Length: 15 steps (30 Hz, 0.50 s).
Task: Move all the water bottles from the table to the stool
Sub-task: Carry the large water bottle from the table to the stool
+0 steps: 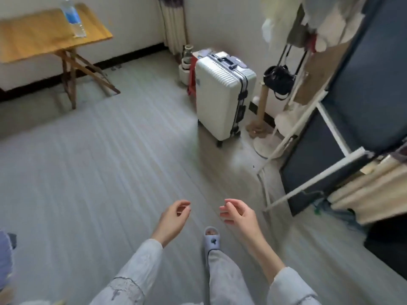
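Head view: one water bottle [73, 18] stands upright near the right edge of the wooden worktop [39, 38] — far from both hands. Left hand [174, 219] and right hand [239, 214] hang loosely curled, apart, holding nothing — above the grey floor [99, 172], beside a white suitcase [222, 95].

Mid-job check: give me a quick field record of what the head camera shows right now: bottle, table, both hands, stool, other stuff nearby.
bottle: one water bottle stands upright near the right edge of the table
table: wooden folding table, far left, against the wall
left hand: empty, fingers loosely curled, over the floor
right hand: empty, fingers loosely curled, over the floor
stool: a red stool shows partly behind the suitcase; whether it is the target, cannot tell
other: white suitcase, slipper on one foot
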Motion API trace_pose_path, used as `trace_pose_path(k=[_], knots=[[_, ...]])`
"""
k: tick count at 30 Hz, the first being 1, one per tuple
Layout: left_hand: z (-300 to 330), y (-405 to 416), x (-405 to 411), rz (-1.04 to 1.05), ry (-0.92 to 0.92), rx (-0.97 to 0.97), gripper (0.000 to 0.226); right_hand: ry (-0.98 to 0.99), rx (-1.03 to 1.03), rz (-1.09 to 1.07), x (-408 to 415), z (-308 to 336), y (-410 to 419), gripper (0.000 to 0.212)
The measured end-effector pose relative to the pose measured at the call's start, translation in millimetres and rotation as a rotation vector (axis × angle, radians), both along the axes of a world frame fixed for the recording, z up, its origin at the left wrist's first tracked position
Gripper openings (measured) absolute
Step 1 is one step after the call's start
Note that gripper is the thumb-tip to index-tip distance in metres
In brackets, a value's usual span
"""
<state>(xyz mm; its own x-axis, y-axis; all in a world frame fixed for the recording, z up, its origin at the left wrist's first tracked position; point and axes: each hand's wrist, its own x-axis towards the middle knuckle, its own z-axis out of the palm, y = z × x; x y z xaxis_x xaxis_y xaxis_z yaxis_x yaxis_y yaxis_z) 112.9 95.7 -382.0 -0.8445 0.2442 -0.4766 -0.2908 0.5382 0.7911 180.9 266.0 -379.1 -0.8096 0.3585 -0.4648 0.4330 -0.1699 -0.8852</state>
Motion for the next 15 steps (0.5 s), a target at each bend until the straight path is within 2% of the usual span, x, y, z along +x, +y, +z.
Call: trace_pose_path(k=[5,15], knots=[[19,-20,-83,0.185,0.062,0.044,0.024,0.075,0.023,0.212,-121,10,-2,0.012],[36,-52,-239,0.476,0.129,0.136,0.018,0.112,0.048,0.470,-344,21,-23,0.013]])
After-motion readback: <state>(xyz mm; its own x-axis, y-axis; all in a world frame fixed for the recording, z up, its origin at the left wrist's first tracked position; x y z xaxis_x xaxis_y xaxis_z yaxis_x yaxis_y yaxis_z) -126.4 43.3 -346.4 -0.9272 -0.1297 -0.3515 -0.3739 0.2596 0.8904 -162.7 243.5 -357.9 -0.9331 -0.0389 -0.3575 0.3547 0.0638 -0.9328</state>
